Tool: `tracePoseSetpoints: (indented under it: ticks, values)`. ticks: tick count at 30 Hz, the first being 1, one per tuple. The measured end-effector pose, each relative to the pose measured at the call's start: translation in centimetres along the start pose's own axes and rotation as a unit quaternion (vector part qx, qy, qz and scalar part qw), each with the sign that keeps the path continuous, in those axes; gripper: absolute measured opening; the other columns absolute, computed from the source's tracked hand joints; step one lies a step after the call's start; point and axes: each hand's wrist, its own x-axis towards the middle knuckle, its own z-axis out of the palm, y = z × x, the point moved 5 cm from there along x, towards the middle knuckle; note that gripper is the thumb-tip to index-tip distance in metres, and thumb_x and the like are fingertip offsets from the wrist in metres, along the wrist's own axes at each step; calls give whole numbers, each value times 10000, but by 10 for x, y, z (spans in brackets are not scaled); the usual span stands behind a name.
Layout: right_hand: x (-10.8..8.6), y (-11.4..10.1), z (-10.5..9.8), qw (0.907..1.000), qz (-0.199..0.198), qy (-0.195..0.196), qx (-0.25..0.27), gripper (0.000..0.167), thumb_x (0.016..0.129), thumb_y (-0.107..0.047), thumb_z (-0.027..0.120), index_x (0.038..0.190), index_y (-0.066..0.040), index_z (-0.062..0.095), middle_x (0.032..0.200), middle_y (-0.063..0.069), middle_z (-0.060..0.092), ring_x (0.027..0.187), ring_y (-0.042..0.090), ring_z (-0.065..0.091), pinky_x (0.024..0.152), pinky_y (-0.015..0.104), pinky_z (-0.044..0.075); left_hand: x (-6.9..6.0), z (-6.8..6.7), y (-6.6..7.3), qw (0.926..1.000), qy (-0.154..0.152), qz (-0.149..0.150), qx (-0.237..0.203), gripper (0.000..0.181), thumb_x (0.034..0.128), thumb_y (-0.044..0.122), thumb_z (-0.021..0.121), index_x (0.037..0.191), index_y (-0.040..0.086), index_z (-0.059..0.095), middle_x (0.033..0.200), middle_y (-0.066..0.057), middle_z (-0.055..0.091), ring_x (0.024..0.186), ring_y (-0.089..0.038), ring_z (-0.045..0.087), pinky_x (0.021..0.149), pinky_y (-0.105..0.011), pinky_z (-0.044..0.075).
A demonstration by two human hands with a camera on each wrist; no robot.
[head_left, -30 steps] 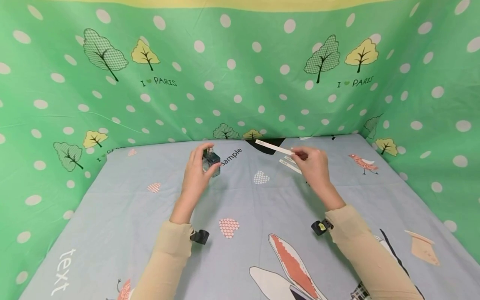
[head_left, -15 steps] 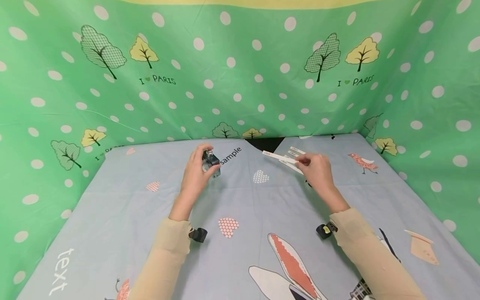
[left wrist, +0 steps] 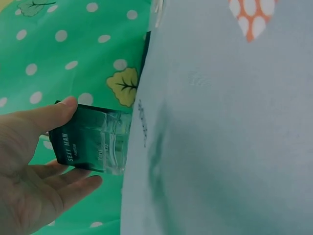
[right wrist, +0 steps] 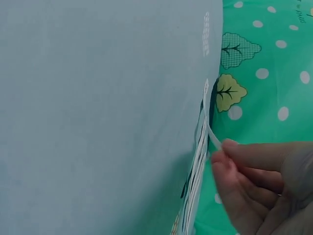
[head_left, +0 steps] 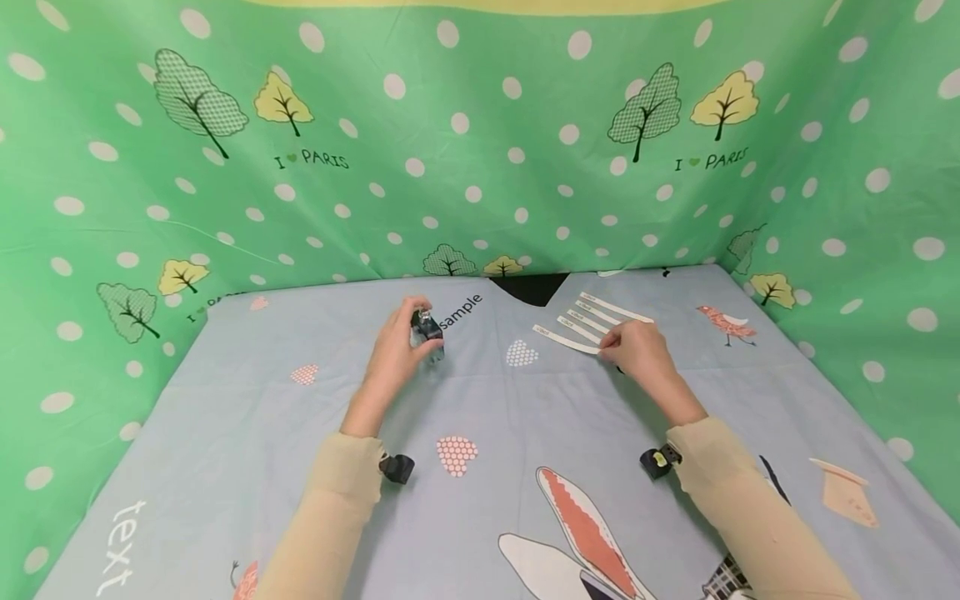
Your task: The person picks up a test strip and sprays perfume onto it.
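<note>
My left hand (head_left: 388, 357) grips a perfume bottle (head_left: 429, 331) between thumb and fingers at the back of the table, left of centre. In the left wrist view the bottle (left wrist: 90, 139) is dark teal shading to clear glass, with "SEXY MAN" printed on it. On the right, my right hand (head_left: 642, 357) pinches one end of a narrow white paper strip (head_left: 561, 340) with small print at its far end. That strip (right wrist: 211, 131) bends slightly in the right wrist view. Several like strips (head_left: 613, 306) lie side by side on the cloth just behind it, partly covered by the hand.
A blue-grey printed cloth (head_left: 487, 392) covers the table, with hearts, birds and lettering on it. Green polka-dot fabric (head_left: 420, 200) hangs along the back and both sides. Each wrist carries a small black camera (head_left: 397, 468).
My right hand has come down and toward me, bringing the pinched strip from above the others to the cloth in front of them. My left hand, still holding the bottle, has lowered slightly.
</note>
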Motion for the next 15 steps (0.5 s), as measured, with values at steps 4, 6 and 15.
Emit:
tracePoseSetpoints:
  ticks: [4, 6, 15]
  values:
    - [1, 5, 3, 9984, 94, -465, -297, 106, 836, -130, 778, 894, -43, 762, 839, 98, 749, 700, 185, 641, 633, 312, 491, 1, 7, -3, 9999, -132, 21, 24, 574, 867, 173, 770, 1337, 179, 440, 1377, -172, 561, 1294, -393, 523, 1111, -565, 429]
    - [0, 7, 3, 9971, 122, -641, -396, 122, 823, -146, 792, 893, -52, 759, 857, 92, 748, 726, 197, 632, 646, 317, 482, 1, 10, -4, 9998, -187, 11, 53, 565, 865, 169, 771, 1320, 182, 435, 1370, -179, 564, 1283, -399, 530, 1097, -566, 441]
    - [1, -9, -35, 9994, -92, -20, -320, 318, 943, -259, 683, 1109, 13, 695, 1046, 222, 712, 885, 333, 666, 758, 458, 553, 0, 15, -7, 9982, -555, -230, 95, 655, 856, 159, 787, 1360, 180, 369, 1441, -187, 516, 1308, -417, 511, 1092, -571, 447]
